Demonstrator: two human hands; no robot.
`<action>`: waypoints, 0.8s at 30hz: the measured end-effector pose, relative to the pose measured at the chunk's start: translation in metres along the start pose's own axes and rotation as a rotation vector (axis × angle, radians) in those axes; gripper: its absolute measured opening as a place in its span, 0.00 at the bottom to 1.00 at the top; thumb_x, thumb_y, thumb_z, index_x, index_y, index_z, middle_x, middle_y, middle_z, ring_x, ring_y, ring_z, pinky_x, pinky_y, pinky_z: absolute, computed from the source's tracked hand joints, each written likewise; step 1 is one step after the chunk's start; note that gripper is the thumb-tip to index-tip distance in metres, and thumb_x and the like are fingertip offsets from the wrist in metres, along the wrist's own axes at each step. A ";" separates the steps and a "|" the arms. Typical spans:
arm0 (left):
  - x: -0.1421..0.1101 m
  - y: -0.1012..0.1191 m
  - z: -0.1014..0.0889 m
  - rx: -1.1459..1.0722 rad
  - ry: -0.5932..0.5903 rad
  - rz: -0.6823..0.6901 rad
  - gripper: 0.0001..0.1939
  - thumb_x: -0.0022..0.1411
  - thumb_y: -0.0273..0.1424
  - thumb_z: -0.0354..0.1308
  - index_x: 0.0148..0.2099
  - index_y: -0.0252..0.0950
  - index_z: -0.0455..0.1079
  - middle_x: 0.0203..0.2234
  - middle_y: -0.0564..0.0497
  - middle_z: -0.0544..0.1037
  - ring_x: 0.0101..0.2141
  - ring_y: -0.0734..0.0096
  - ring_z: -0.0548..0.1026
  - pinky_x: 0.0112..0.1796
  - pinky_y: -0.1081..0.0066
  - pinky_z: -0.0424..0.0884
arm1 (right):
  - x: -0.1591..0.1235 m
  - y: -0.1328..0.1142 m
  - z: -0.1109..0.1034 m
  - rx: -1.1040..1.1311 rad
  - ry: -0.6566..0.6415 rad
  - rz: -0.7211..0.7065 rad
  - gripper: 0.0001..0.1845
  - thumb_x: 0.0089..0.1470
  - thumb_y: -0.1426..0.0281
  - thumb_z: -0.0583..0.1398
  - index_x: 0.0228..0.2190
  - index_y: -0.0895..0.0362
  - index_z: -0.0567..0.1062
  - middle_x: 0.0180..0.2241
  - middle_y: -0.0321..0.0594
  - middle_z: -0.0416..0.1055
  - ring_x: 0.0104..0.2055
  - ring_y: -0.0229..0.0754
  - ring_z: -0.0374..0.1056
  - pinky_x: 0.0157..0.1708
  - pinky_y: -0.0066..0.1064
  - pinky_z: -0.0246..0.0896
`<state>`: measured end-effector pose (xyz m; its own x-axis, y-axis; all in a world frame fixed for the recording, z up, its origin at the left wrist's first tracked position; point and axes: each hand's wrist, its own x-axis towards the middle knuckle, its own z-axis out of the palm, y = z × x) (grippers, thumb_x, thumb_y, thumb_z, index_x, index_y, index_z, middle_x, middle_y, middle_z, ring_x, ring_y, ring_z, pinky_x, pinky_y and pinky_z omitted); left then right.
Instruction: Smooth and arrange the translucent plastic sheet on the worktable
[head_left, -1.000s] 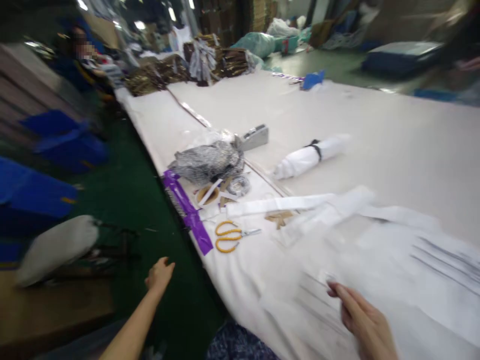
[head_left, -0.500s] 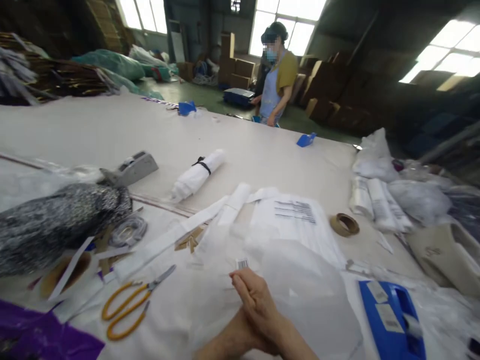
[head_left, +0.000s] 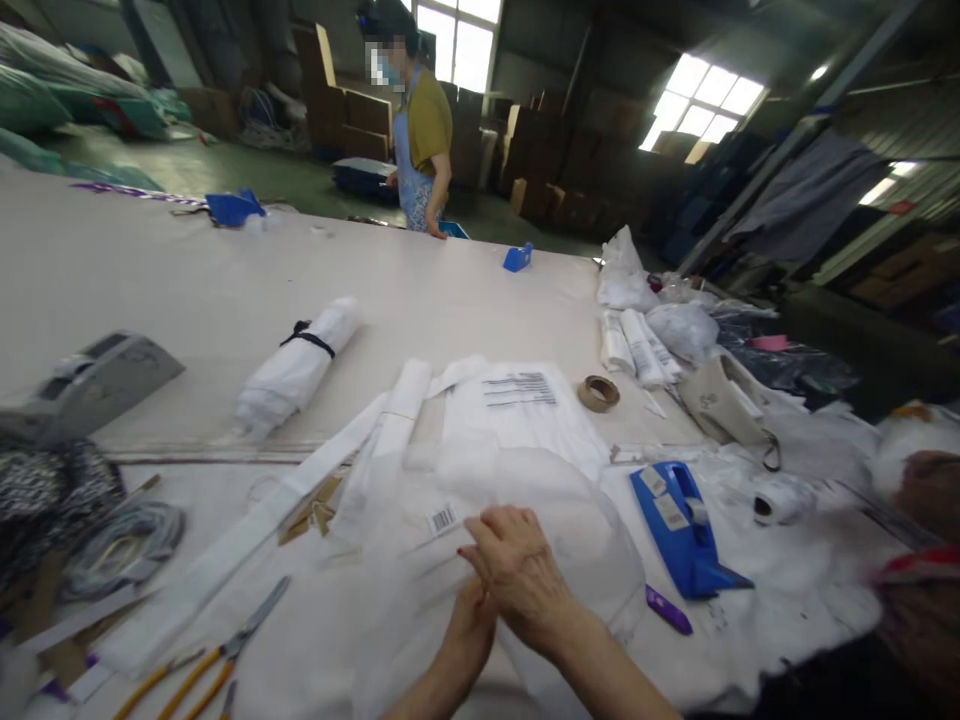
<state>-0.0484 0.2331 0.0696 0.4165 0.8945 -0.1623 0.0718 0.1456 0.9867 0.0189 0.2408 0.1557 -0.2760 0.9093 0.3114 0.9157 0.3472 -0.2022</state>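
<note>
My right hand (head_left: pixel 517 575) lies over my left hand (head_left: pixel 469 625) near the table's front edge. Both rest on a clear plastic bag (head_left: pixel 555 510) holding folded white fabric. The right fingers curl down onto the plastic next to a small barcode sticker (head_left: pixel 442 519). My left hand sits mostly hidden under the right, its fingers pressed against the bag. A printed white bag (head_left: pixel 525 410) lies just beyond. Yellow-handled scissors (head_left: pixel 202 665) lie to the lower left and a blue tape dispenser (head_left: pixel 679 525) to the right.
A rolled white bundle with a black band (head_left: pixel 296 365), a grey tape dispenser (head_left: pixel 94 380), a brown tape roll (head_left: pixel 598 392) and white strips (head_left: pixel 315 470) lie on the white table (head_left: pixel 187 280). Bags and rolls pile at the right. A person in an apron (head_left: pixel 416 130) stands at the far side.
The view swung right from the table's left edge. My left hand came up from beside the table and joined the right on the plastic bag.
</note>
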 end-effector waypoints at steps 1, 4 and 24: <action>-0.002 0.004 -0.008 -0.007 -0.030 0.006 0.22 0.57 0.33 0.47 0.52 0.31 0.65 0.47 0.42 0.72 0.51 0.56 0.65 0.54 0.56 0.60 | 0.000 0.007 -0.009 0.025 0.016 0.054 0.09 0.58 0.65 0.52 0.35 0.56 0.69 0.30 0.39 0.66 0.33 0.43 0.62 0.33 0.34 0.53; -0.006 0.022 -0.021 0.070 -0.026 -0.021 0.29 0.50 0.24 0.47 0.57 0.29 0.59 0.56 0.44 0.63 0.56 0.63 0.59 0.60 0.61 0.50 | 0.002 0.029 -0.036 0.388 -0.039 0.254 0.18 0.61 0.62 0.45 0.33 0.58 0.70 0.29 0.40 0.66 0.31 0.39 0.62 0.32 0.31 0.55; 0.013 0.106 -0.032 0.968 0.552 0.431 0.22 0.48 0.17 0.44 0.45 0.32 0.68 0.33 0.45 0.77 0.34 0.62 0.74 0.36 0.66 0.70 | 0.025 0.091 -0.126 1.060 -0.436 0.417 0.17 0.40 0.59 0.64 0.28 0.59 0.76 0.21 0.35 0.66 0.24 0.34 0.60 0.27 0.27 0.57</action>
<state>-0.0645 0.2742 0.1726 0.1450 0.8868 0.4389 0.7736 -0.3782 0.5084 0.1326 0.2662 0.2624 -0.2793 0.9258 -0.2546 0.3220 -0.1595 -0.9332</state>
